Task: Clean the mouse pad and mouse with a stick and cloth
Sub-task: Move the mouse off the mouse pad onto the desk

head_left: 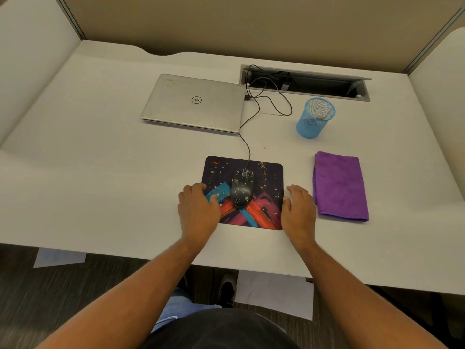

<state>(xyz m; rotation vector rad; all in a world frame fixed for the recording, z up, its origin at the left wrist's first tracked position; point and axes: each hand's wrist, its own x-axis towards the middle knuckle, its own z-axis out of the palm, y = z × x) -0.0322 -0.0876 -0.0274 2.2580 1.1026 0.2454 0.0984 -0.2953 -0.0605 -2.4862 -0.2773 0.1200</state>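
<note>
A dark, colourful mouse pad (264, 197) speckled with yellow bits lies near the desk's front edge. A black wired mouse (242, 187), also speckled, sits on its middle. My left hand (198, 210) rests on the pad's left edge, fingers spread, thumb on the pad. On the pad's right edge lies my right hand (298, 210), flat and holding nothing. A folded purple cloth (339, 187) lies just right of the pad. A thin stick (324, 116) leans inside the blue mesh cup (314, 119) behind the cloth.
A closed silver laptop (193, 102) lies at the back left of the white desk (100, 172). The mouse cable (254, 114) loops to it past an open cable tray (304, 83). Partition walls enclose the desk on three sides.
</note>
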